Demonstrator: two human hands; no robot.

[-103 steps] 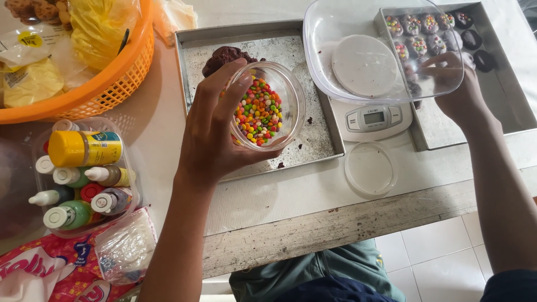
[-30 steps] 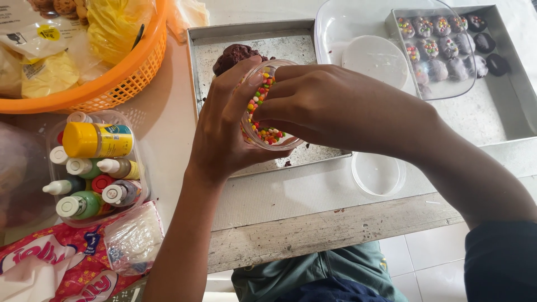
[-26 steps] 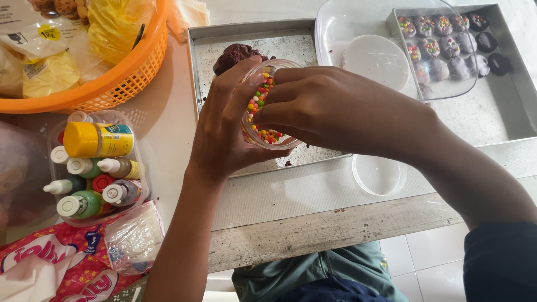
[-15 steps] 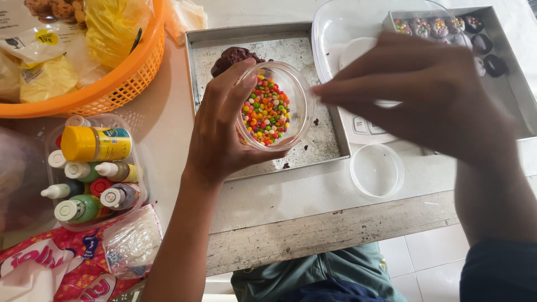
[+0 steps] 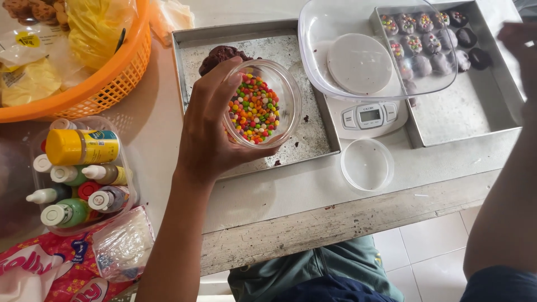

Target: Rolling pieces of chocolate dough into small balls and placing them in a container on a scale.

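A: Left hand point(image 5: 210, 134)?

B: Wrapped around a clear tub point(image 5: 262, 103) of coloured candies point(image 5: 254, 107). Fingers on the far rim, thumb on the near side. Tub is tilted toward the camera, held over the left baking tray point(image 5: 313, 128).

A: Anything else on that tray?

B: Lump of brown dough point(image 5: 221, 56) at the far end, just behind the tub.

A: Right hand point(image 5: 520, 47)?

B: At the right edge of the frame, above the right tray point(image 5: 464, 112). Blurred and cut off, so I can't tell whether it is open or closed, or whether it holds anything.

A: Right tray contents?

B: Dark dough balls point(image 5: 425, 45) in rows, some topped with candies. A clear container point(image 5: 319, 33) sits on a white scale point(image 5: 366, 117) between the trays, overlapping the right one.

A: Near edge of the table?

B: Clear round lid point(image 5: 367, 164), lying flat. A tub of colouring bottles point(image 5: 72, 179) is far left, with an orange basket point(image 5: 112, 78) behind it.
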